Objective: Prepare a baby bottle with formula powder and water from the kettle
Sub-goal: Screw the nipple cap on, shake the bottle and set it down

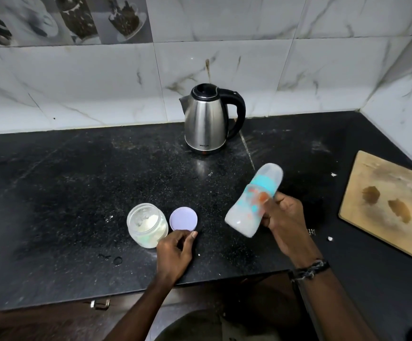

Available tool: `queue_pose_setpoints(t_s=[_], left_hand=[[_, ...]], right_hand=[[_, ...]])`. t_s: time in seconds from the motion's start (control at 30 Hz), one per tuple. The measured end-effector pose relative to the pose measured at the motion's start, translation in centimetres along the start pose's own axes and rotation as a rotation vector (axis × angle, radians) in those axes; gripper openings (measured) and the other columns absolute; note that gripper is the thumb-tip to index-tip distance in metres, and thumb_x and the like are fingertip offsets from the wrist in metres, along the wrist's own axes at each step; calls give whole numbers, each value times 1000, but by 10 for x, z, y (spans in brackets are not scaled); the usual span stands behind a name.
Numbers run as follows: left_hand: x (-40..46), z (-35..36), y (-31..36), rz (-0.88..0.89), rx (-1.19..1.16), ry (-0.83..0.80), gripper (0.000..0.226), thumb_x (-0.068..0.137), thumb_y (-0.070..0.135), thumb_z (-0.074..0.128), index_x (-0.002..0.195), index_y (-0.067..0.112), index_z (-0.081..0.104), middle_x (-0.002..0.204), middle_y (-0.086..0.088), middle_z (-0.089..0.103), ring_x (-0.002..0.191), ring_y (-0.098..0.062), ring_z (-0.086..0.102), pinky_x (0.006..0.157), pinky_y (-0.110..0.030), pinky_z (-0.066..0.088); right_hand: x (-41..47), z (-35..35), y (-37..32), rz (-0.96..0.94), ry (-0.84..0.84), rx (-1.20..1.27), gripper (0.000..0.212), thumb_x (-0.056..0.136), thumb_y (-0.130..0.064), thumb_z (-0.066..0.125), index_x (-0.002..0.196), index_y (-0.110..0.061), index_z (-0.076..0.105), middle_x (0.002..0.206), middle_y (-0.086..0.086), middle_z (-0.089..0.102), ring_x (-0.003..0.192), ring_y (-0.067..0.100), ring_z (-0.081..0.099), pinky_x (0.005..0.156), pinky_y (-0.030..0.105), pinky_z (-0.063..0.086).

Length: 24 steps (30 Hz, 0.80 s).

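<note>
A person's right hand [282, 212] grips a capped baby bottle [253, 200], tilted above the black counter [52, 193]. It looks light, smooth plastic, possibly slippery; mid-body seems the safest hold. The left hand [175, 252], loosely curled, touches the jar lid [183, 219] beside the open powder jar [147, 225].

Right hand [282, 217] raised, fingers wrapped in a grip, cord band at wrist, left hand [175, 252] low, fingertips pinched together

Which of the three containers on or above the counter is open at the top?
The powder jar: its lilac lid lies beside it. The kettle has its lid shut, and the baby bottle is capped.
</note>
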<state>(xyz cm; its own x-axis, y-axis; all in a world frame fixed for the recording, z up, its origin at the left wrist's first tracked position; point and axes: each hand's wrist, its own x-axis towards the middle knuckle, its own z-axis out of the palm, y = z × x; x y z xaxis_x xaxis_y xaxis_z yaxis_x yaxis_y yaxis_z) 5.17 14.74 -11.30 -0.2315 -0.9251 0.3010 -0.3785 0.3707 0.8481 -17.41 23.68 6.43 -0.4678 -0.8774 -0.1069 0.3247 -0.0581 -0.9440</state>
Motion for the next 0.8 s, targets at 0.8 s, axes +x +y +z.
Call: queue_pose_setpoints(t_s=[0.8], left_hand=[[1,1,0,9,15,19,33,93,44,65,80,16,79,72,7,75,62,-15,68,57,-42,56]], right_hand=[[8,-3,5,26,-16,-134,55,67,-42,83,108,-6,70,94,8,78,91,27,74,68,35,62]])
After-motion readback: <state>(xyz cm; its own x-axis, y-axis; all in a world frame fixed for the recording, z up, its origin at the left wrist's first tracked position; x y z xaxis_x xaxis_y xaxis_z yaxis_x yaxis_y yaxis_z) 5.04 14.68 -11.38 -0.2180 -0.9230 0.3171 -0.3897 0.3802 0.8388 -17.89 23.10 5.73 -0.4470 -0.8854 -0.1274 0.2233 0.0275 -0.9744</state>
